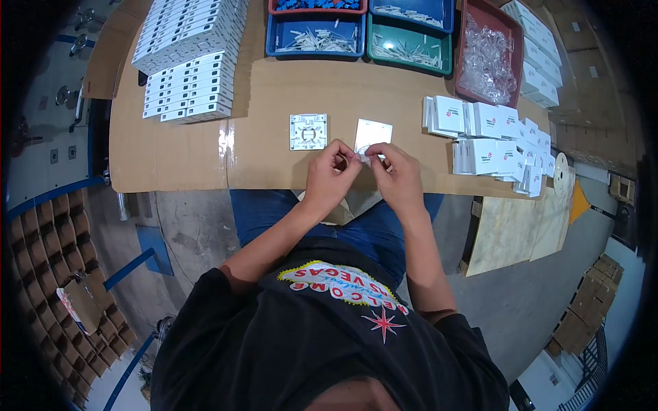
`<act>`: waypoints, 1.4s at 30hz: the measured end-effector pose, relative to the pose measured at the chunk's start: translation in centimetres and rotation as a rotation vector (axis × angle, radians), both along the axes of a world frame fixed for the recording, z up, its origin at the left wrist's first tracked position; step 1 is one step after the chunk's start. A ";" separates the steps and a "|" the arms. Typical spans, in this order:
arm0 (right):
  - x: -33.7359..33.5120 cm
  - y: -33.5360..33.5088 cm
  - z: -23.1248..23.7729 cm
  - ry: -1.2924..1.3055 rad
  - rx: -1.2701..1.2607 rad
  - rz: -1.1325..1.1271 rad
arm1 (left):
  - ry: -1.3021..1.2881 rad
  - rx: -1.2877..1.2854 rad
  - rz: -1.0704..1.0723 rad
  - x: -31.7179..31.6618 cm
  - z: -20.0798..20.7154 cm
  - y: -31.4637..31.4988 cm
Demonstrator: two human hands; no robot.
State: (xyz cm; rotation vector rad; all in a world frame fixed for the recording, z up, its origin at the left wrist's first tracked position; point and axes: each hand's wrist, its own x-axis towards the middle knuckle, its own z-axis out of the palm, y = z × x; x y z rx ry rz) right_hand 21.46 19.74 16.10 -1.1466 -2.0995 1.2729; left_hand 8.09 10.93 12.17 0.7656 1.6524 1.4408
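Over the near edge of a cardboard-covered table [274,96], my left hand [330,177] and my right hand [396,175] meet, both pinching a small clear plastic bag [363,157] between their fingertips. Just beyond the hands lie a white square base plate with moulded ribs [308,131] and a plain white square cover plate [373,133], flat on the cardboard and apart from each other.
Stacks of white flat boxes [188,61] fill the far left. Blue and green trays of small white parts [315,35] [410,46] and a red tray of clear bags [486,55] line the far edge. Small white cartons [490,137] lie at the right.
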 end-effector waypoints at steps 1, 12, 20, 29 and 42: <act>0.0 -0.1 -0.3 0.016 0.093 0.022 | -0.001 0.000 -0.001 0.0 0.0 0.0; 0.7 0.5 -1.0 0.054 -0.083 0.136 | 0.706 0.245 -0.219 -3.0 2.3 0.0; 0.0 0.4 -0.5 0.020 -0.188 0.159 | 0.738 0.264 -0.354 -4.6 -0.8 -0.8; 0.2 1.1 -0.5 0.002 -0.020 0.289 | 0.582 0.219 -0.251 -4.2 -1.1 -0.7; -1.9 14.1 -1.6 -0.187 0.232 -0.033 | 0.515 0.118 -0.165 -4.6 -2.3 -1.6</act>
